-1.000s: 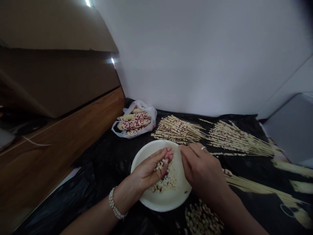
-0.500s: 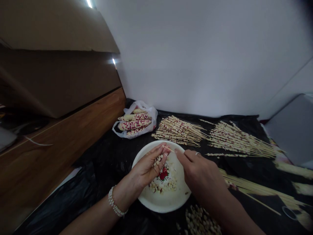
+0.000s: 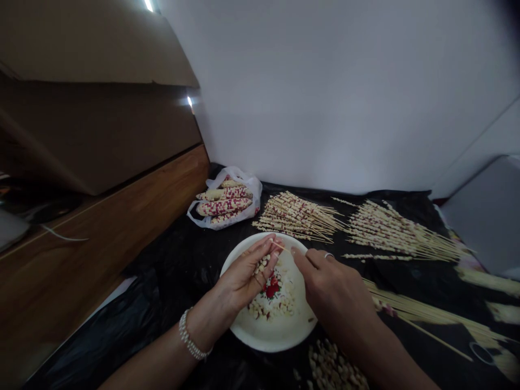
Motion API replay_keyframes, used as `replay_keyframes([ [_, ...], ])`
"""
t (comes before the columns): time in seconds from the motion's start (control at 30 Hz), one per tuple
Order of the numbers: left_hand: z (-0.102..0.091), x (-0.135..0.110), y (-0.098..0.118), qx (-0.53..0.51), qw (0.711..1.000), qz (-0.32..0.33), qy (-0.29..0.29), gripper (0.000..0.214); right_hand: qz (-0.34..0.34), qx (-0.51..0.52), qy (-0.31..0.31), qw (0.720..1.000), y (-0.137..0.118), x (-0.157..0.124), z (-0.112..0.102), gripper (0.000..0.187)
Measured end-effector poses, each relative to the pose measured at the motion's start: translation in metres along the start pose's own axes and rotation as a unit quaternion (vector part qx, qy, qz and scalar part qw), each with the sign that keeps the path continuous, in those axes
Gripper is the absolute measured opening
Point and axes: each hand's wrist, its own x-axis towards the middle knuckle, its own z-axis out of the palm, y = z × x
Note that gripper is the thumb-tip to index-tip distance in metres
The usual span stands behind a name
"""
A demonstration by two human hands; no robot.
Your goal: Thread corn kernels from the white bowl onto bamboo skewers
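Note:
Over a white bowl (image 3: 268, 342) my left hand (image 3: 247, 276) is curled, with several pale corn kernels (image 3: 262, 264) in its palm. Its thumb and fingertips pinch together at the tip of a thin wooden skewer (image 3: 281, 247); a kernel between them is too small to make out clearly. My right hand (image 3: 333, 281) is closed around the other end of that skewer, at the bowl's right side. More loose kernels lie in the bowl, partly covering a red and green pattern on its bottom.
Behind the bowl, a white plastic bag (image 3: 254, 189) holds corn cobs (image 3: 224, 207). Two piles of kernel-threaded skewers (image 3: 296, 214) lie at the back and right. Bare skewers (image 3: 430, 310) lie beside my right forearm. Loose kernels (image 3: 335, 365) sit on black plastic sheeting (image 3: 179, 260) in front.
Both hands stay almost in place, with only a slight shift at the left fingertips and skewer. The piles and bowl are as before.

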Motion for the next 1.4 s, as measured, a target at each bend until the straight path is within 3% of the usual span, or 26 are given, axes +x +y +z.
replay_keyframes([
  [0.2,0.0008,0.0005,0.0018,-0.029,0.999,-0.024,0.005,0.026,0.005,-0.003,-0.006,1.0,-0.0006,-0.0007,-0.001,0.031],
  [0.63,-0.0017,0.003,0.0018,-0.002,1.0,-0.008,0.006,0.026,-0.01,-0.01,0.004,1.0,-0.0009,-0.0001,-0.0048,0.035],
  [1.0,-0.0017,0.0048,0.0028,-0.09,0.994,-0.061,-0.004,0.04,-0.002,-0.012,0.014,1.0,-0.0047,-0.002,-0.0031,0.037],
  [1.23,-0.0083,0.0075,0.0019,-0.098,0.993,-0.066,-0.017,0.046,0.0,-0.009,0.011,1.0,-0.006,-0.0014,-0.0042,0.033],
  [1.4,-0.0007,0.0031,0.0025,-0.104,0.993,-0.062,0.0,0.045,0.007,-0.024,0.03,0.999,-0.0084,-0.003,-0.0021,0.036],
])
